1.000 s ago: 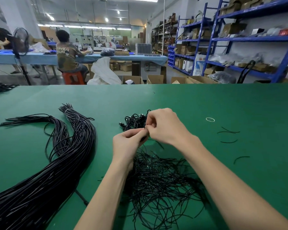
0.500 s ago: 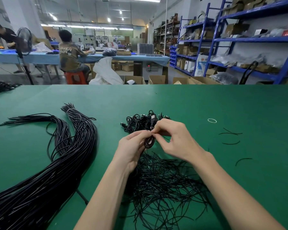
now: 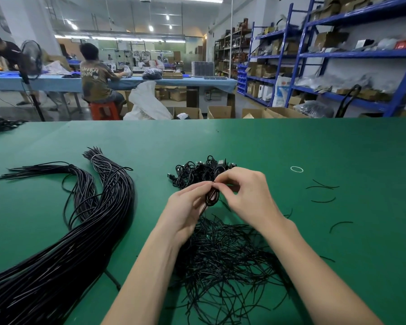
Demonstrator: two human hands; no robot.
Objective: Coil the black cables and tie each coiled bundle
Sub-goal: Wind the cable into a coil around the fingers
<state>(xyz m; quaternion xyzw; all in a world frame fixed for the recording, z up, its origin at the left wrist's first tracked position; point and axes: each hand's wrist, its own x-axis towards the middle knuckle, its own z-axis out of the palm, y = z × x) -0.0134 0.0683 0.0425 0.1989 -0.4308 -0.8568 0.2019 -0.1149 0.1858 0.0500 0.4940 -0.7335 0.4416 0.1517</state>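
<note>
Two big sheaves of straight black cables (image 3: 63, 242) lie across the left of the green table (image 3: 291, 141), uncoiled. Next in size: a loose heap of thin black ties (image 3: 223, 261) just in front of the person, under both forearms. Beyond the hands, a smaller pile of finished bundles (image 3: 197, 171). Smallest: one coiled bundle (image 3: 212, 196) held just above the table between the hands. Left hand (image 3: 185, 205) grips the coil's side, fingers curled round it. Right hand (image 3: 246, 195) pinches at the coil's top, apparently on a tie end; the tie itself is too thin to make out. Judgement: tying step, mid-twist. To do it well, keep the left grip firm so loops stay stacked, cinch the tie at the coil's middle, and twist snug. A white ring (image 3: 296, 169) and stray ties (image 3: 324, 186) lie well apart, right.
</note>
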